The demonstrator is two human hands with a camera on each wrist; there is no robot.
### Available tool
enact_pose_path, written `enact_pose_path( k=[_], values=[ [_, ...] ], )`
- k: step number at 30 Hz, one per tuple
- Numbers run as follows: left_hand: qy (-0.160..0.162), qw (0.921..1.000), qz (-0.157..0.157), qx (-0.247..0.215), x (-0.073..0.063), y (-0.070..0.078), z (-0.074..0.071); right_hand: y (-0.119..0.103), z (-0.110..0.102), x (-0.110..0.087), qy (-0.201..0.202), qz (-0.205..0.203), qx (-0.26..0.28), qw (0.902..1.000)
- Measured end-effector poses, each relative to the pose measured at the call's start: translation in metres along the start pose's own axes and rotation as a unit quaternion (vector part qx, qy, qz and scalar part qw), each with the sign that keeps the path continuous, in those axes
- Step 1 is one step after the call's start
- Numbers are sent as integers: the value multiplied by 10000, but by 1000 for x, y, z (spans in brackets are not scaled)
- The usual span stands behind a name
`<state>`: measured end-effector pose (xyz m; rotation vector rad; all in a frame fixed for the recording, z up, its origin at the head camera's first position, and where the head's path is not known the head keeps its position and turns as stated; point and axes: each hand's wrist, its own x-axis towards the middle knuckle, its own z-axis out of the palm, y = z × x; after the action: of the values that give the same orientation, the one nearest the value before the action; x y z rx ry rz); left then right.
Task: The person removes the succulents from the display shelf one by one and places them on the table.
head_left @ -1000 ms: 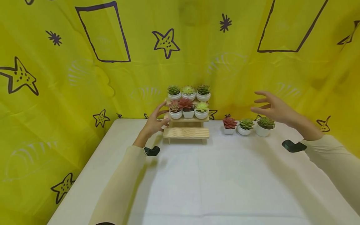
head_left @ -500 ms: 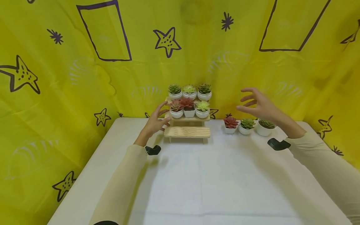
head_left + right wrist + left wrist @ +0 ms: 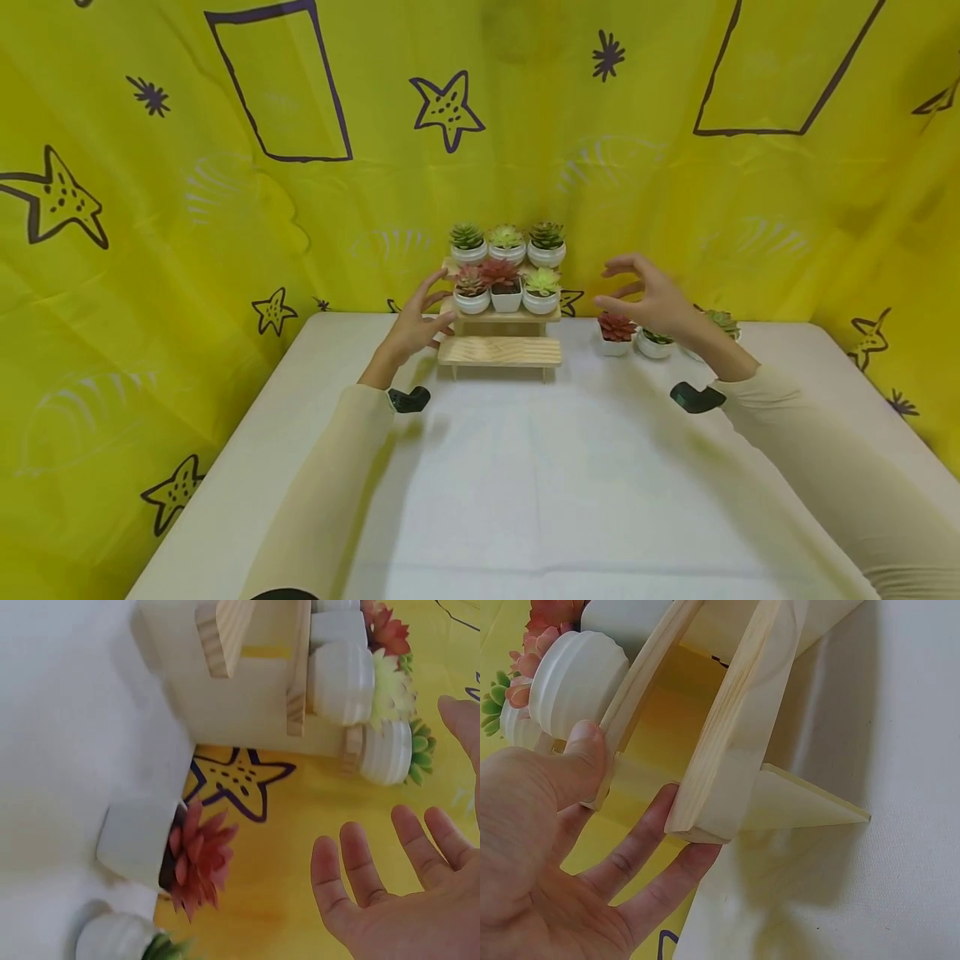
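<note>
Six potted plants (image 3: 506, 297) line the upper two steps of the stand (image 3: 502, 317); three plants (image 3: 617, 327) on the surface (image 3: 540, 467) and a bare lowest step (image 3: 499, 351) leave, we judge, one-third to do. Left hand (image 3: 408, 332): relaxed fingers touch the stand. Right hand (image 3: 660, 302): spread fingers, nothing held, near those three.

Wooden stand (image 3: 498, 352) with potted succulents (image 3: 507, 238).
Pale and upright, it carries three white-potted plants on each of its two upper tiers; the left hand (image 3: 408, 330) touches its left end. To its right, in a square white pot (image 3: 615, 347), stands a red succulent (image 3: 617, 327), near the right hand (image 3: 657, 303).
</note>
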<state>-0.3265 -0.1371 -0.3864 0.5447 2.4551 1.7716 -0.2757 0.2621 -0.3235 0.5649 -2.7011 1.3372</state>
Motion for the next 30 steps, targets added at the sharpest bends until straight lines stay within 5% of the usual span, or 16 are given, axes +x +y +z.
enact_pose_path(
  k=[19,30],
  values=[
    [-23,9999,10,-112,0,-1,-1,-8,52,26,-21,409,740,9964],
    [-8,10000,-54,-57,0,-1,0,-9,72,40,196,535,667,9961]
  ],
)
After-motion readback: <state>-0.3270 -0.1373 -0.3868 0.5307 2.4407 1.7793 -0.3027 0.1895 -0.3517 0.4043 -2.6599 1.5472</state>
